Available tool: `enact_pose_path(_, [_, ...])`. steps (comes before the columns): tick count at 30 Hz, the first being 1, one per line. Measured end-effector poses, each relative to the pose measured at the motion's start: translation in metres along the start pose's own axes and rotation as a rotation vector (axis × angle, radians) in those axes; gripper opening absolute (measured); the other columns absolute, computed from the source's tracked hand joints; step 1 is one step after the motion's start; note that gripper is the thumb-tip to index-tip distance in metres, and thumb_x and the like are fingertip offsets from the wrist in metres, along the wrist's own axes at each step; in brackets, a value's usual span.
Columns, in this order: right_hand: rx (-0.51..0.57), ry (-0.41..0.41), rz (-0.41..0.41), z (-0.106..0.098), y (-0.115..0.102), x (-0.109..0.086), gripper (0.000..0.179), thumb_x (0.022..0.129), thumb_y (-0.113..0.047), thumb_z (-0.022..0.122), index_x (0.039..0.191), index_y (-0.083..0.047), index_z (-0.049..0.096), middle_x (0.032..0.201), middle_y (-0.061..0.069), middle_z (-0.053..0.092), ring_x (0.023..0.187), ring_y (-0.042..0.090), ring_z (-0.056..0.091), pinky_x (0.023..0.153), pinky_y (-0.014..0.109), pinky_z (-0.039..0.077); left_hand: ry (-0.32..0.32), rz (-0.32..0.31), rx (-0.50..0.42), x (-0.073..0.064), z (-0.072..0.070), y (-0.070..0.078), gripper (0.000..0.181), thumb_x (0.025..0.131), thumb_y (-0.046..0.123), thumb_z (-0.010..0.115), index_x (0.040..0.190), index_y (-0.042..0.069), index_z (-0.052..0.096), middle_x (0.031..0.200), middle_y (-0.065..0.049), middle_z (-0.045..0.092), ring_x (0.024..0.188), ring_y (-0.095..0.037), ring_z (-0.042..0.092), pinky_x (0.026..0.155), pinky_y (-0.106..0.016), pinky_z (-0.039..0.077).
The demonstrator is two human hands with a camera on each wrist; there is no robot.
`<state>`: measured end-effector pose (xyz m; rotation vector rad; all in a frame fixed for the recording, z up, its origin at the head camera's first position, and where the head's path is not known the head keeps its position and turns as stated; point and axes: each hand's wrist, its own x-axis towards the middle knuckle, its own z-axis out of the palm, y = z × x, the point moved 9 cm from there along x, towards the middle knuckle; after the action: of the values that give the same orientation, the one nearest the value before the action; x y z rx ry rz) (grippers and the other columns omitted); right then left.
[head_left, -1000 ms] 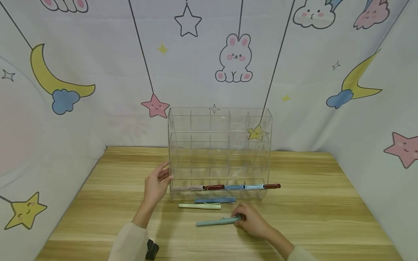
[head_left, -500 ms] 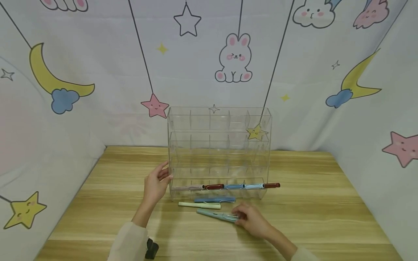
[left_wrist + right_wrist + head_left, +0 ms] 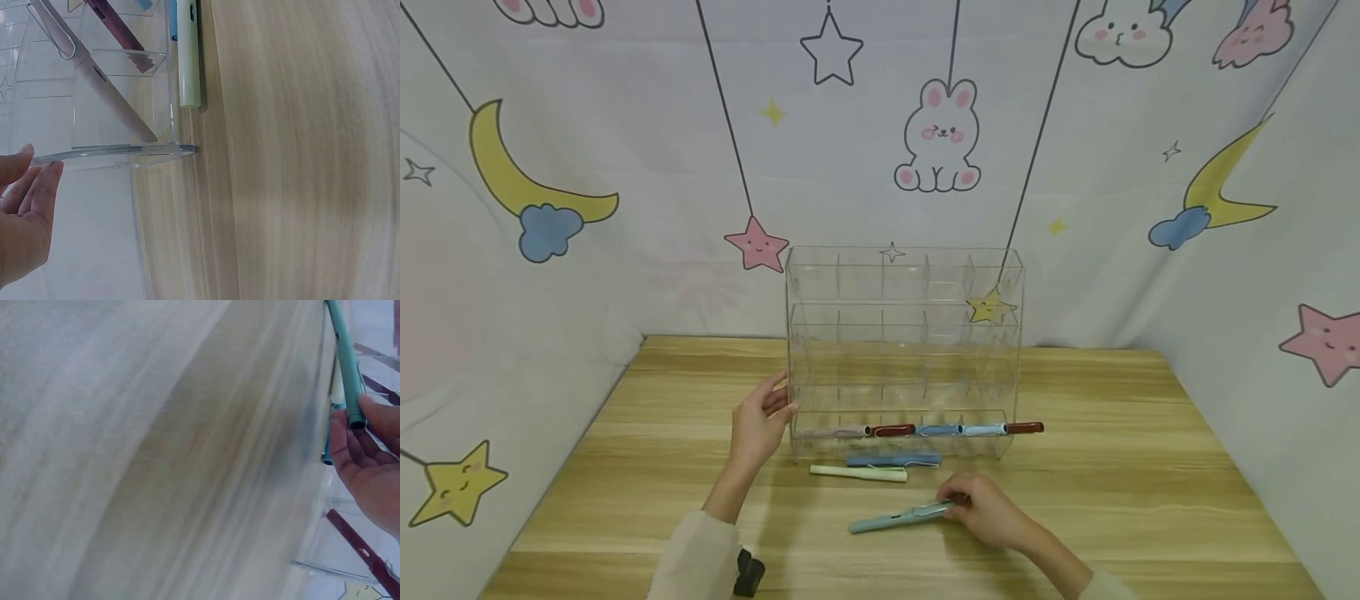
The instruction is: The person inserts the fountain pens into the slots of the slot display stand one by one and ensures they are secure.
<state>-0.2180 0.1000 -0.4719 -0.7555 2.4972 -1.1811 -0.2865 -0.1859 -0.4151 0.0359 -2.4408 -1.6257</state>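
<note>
My right hand (image 3: 988, 510) pinches a teal pen (image 3: 895, 519) by its capped end, between thumb and fingers. The pen points left, in front of a clear acrylic pen rack (image 3: 904, 398). My left hand (image 3: 758, 427) grips the rack's left side panel, thumb on one face and fingers on the other, as the left wrist view shows. Along the rack's bottom row lie a greyish-pink pen (image 3: 103, 84), a dark red pen (image 3: 891, 431), a blue pen (image 3: 940, 430), a light blue pen (image 3: 985, 430) and another dark red pen (image 3: 1026, 427), which sticks out at right.
A pale green pen (image 3: 857, 473) and another blue pen (image 3: 887, 460) lie on the wooden table (image 3: 1150, 500) just before the rack. A small black object (image 3: 749, 573) is by the left sleeve. A printed cloth (image 3: 850, 167) hangs behind the table.
The teal pen's free end swung away toward the rack, then back toward me, while my right hand kept hold of it and shifted slightly. My left hand and the rack stayed still.
</note>
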Motion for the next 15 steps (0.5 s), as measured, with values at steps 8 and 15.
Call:
enact_pose_path(8, [0.173, -0.044, -0.045, -0.022, -0.022, -0.001, 0.010, 0.084, -0.001, 0.062, 0.094, 0.000, 0.063, 0.088, 0.007, 0.062, 0.074, 0.014, 0.058, 0.062, 0.025, 0.053, 0.000, -0.005, -0.008, 0.000, 0.001, -0.002, 0.050, 0.079, -0.010, 0.064, 0.127, -0.002, 0.051, 0.108, -0.028, 0.060, 0.098, -0.036, 0.060, 0.079, -0.033, 0.053])
enact_pose_path(15, [0.216, 0.016, -0.133, -0.058, -0.057, 0.006, 0.011, 0.085, -0.002, 0.062, 0.094, 0.003, 0.064, 0.084, 0.012, 0.061, 0.068, 0.011, 0.055, 0.058, 0.027, 0.053, 0.002, -0.017, -0.022, 0.000, 0.001, -0.002, 0.050, 0.079, -0.010, 0.063, 0.127, -0.002, 0.050, 0.108, -0.028, 0.060, 0.098, -0.036, 0.060, 0.079, -0.032, 0.053])
